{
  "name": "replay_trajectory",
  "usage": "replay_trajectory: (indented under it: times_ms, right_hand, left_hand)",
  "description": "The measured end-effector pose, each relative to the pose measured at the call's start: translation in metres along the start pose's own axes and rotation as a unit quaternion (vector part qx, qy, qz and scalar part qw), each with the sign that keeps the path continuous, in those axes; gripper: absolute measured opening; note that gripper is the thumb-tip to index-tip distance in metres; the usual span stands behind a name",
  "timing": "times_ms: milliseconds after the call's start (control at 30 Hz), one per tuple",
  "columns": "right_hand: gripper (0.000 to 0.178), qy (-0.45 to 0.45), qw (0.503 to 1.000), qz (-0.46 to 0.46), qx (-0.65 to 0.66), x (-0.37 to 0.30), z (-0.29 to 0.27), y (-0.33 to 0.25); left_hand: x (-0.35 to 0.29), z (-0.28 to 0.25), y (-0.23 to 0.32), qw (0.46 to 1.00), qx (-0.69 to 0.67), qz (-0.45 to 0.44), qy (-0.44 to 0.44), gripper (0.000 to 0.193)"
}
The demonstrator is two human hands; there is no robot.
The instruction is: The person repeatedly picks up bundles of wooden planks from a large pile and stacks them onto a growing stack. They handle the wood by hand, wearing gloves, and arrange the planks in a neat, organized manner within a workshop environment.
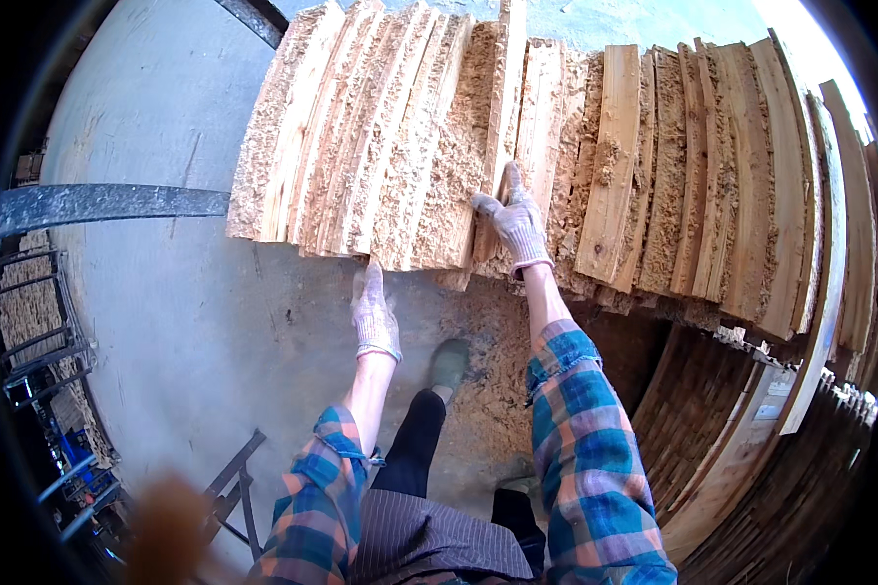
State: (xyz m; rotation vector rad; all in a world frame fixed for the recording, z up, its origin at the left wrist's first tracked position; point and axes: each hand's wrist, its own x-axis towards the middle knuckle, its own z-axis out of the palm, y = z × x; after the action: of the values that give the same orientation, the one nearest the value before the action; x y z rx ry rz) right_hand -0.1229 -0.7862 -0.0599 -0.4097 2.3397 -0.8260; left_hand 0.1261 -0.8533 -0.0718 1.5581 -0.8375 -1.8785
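Observation:
A long row of rough wooden boards stands on edge, packed side by side and coated with sawdust. My right hand, in a pale knit glove, straddles one board that rises above its neighbours, thumb on its left side and fingers on its right. The gloved left hand is at the near ends of the boards further left, fingers stretched forward and fingertips touching a board's lower end. Its palm side is hidden.
A metal bar runs in from the left to the row. Sawdust litters the concrete floor by my feet. More stacked boards stand at the lower right. A dark metal frame is at lower left, beside a blurred brown shape.

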Motion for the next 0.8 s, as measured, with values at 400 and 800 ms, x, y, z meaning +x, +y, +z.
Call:
replay_trajectory:
  times_ms: [400, 800]
  right_hand:
    - [0.066, -0.031, 0.923, 0.059, 0.378, -0.031, 0.056, 0.019]
    - [0.055, 0.036, 0.903, 0.021, 0.427, -0.040, -0.013, 0.045]
  left_hand:
    - [0.021, 0.059, 0.013, 0.975, -0.190, -0.058, 0.096, 0.072]
    - [-0.047, 0.074, -0.011, 0.994, -0.055, -0.092, -0.002, 0.074]
